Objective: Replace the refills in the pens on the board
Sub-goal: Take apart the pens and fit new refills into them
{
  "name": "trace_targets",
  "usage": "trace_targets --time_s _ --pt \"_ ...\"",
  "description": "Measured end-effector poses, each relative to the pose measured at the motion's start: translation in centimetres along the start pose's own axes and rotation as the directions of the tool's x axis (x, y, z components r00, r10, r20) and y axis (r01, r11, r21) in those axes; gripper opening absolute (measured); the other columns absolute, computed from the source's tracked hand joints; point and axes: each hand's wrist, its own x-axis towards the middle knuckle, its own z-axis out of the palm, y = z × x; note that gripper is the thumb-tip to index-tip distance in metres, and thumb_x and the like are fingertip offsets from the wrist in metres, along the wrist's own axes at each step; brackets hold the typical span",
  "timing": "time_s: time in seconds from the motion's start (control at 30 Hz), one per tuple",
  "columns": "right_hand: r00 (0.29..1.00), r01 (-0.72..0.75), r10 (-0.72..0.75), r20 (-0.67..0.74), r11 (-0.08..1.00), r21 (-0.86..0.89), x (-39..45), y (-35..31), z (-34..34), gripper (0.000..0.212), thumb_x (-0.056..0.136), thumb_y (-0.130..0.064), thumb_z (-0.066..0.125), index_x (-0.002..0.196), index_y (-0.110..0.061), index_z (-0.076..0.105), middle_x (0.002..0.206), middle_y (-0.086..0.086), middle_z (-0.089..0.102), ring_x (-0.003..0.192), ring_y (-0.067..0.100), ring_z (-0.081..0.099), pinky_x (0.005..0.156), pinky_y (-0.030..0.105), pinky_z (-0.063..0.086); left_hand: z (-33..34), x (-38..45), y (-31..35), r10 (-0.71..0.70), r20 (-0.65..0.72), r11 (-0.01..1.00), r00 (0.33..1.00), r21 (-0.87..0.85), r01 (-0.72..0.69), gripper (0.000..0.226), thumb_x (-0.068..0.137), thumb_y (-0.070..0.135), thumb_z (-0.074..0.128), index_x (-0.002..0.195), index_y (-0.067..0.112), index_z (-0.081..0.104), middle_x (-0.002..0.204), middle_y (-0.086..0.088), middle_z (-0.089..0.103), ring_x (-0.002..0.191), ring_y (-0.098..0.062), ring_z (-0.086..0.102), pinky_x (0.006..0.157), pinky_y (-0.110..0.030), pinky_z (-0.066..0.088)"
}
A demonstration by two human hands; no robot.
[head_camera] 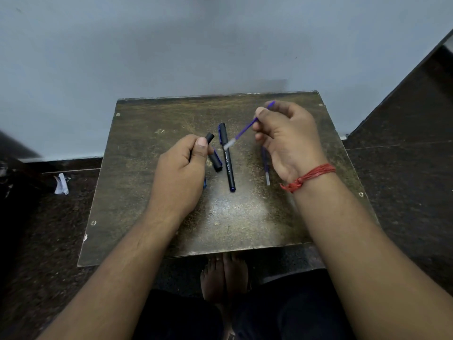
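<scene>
Purple refill (245,130) pinched in right hand (289,141); left hand (181,173) grips black pen barrel (209,138).

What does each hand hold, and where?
Left hand: black pen barrel, around its lower part. Right hand: purple refill, pinched near its back end.

Dim, soft indoor light falls from above and slightly in front, leaving the pale wall (171,45) evenly grey with a faint darker patch at its middle. The worn desk (220,229) carries a dull sheen near its centre, just below the capped pen (228,158). Corners sink into near black, most of all the floor (36,241) at lower left. The refill (245,130) in the right hand (286,141) is motion-blurred at its white tip. Wide-angle distortion bends the desk's edges and stretches both forearms.
</scene>
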Motion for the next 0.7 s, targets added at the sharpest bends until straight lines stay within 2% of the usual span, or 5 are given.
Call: trace_targets --time_s 0.13,0.27,0.33,0.53,0.7 --pt "0.999 -0.02 0.028 -0.037 0.98 0.197 0.4 0.3 -0.1 0.009 0.093 0.003 0.061 0.1 -0.002 0.06 0.072 0.006 0.064 0.057 0.013 0.063 0.057 0.024 0.054 0.1 0.0 0.1 0.017 0.025 1.0 1.0 0.003 -0.017 0.03 0.105 0.029 0.042 0.085 0.022 0.064 0.055 0.033 0.052 0.056 0.007 0.048 0.052 -0.008 0.033" --pt "0.999 0.008 0.002 -0.043 0.977 0.212 0.6 0.4 -0.2 0.012 0.094 0.003 0.06 0.105 0.001 0.06 0.074 0.007 0.064 0.06 0.014 0.063 0.06 0.026 0.055 0.2 0.0 -0.1 0.038 0.034 0.999 0.999 0.005 -0.038 0.029 0.104 0.03 0.043 0.086 0.022 0.065 0.055 0.022 0.053 0.055 0.002 0.046 0.051 -0.012 0.034" --pt "1.0 0.023 -0.019 -0.024 0.983 0.183 0.5 0.4 -0.1 0.013 0.094 0.003 0.06 0.107 0.002 0.059 0.075 0.007 0.065 0.06 0.014 0.064 0.061 0.026 0.055 0.2 0.1 -0.2 0.04 0.041 0.999 0.998 0.01 -0.041 0.029 0.104 0.031 0.044 0.087 0.021 0.065 0.054 0.019 0.051 0.054 0.0 0.045 0.05 -0.014 0.033" --pt "0.99 0.088 -0.091 0.108 0.996 0.034 -0.1 0.7 0.2 0.01 0.092 0.004 0.063 0.1 -0.003 0.061 0.071 0.005 0.067 0.064 0.017 0.066 0.063 0.029 0.056 0.2 0.1 -0.2 0.062 0.067 0.997 0.996 0.037 -0.065 0.028 0.104 0.029 0.045 0.087 0.021 0.065 0.059 0.033 0.056 0.056 0.004 0.05 0.052 -0.013 0.032" --pt "0.939 0.097 -0.013 0.343 0.969 -0.229 -0.9 1.2 0.7 0.012 0.085 -0.006 0.072 0.096 -0.011 0.068 0.095 0.023 0.074 0.083 0.024 0.069 0.069 0.037 0.051 0.3 0.1 -0.1 0.078 0.071 0.996 0.994 0.027 -0.081 0.028 0.104 0.028 0.045 0.087 0.018 0.066 0.057 0.032 0.055 0.056 0.005 0.051 0.052 -0.013 0.032"
